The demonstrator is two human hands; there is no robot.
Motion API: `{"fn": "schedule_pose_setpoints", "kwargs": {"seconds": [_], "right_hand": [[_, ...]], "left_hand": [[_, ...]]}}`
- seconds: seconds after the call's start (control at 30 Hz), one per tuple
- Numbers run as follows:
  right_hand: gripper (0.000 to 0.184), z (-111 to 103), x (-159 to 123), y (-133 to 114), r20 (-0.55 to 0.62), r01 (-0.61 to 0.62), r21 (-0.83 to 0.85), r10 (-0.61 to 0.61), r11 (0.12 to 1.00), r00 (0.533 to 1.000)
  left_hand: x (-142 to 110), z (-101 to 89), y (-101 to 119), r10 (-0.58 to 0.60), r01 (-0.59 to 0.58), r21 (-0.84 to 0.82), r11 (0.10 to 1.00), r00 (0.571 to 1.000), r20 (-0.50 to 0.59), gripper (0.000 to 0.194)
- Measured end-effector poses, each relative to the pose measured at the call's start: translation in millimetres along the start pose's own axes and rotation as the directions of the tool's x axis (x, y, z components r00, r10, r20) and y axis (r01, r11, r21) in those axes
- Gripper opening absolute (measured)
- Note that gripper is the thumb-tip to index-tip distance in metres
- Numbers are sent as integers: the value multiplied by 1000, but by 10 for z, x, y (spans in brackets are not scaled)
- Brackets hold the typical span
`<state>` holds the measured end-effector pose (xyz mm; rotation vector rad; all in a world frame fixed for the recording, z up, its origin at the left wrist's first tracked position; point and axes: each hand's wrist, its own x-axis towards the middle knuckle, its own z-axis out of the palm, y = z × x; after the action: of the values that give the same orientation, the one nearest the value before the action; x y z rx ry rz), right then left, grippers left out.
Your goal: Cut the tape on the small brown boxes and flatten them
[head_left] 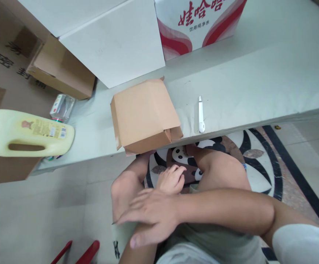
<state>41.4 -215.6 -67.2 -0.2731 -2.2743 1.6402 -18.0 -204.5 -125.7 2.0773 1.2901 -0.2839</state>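
Observation:
My right hand (148,212) lies flat across my left forearm, fingers stretched out, holding nothing. My left hand (172,179) hangs between my knees with its fingers curled and nothing visible in them. Both hands are below the table's front edge (258,117). Nearest above them, a small brown cardboard box (145,117) sits closed at that edge, slightly overhanging it. A white utility knife (201,113) lies to the right of the box.
A pale yellow jug (24,134) lies on its side at the left, near a clear plastic container (62,106). A brown carton (60,69), a white box (115,40) and a red-and-white water carton (200,22) stand behind. Patterned floor (261,172) lies below.

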Motion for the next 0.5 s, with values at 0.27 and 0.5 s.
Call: {"fn": "schedule_pose_setpoints", "kwargs": {"seconds": [0.27,0.5], "right_hand": [[35,38,64,173,-284,-201,344,306,917,909],[41,10,139,282,-370,-319,109,336,941,866]], "left_hand": [[113,136,-107,-131,27,-165,986,740,-660,39],[-28,333,-447,-226,47,-270,962,695,-682,50]]}}
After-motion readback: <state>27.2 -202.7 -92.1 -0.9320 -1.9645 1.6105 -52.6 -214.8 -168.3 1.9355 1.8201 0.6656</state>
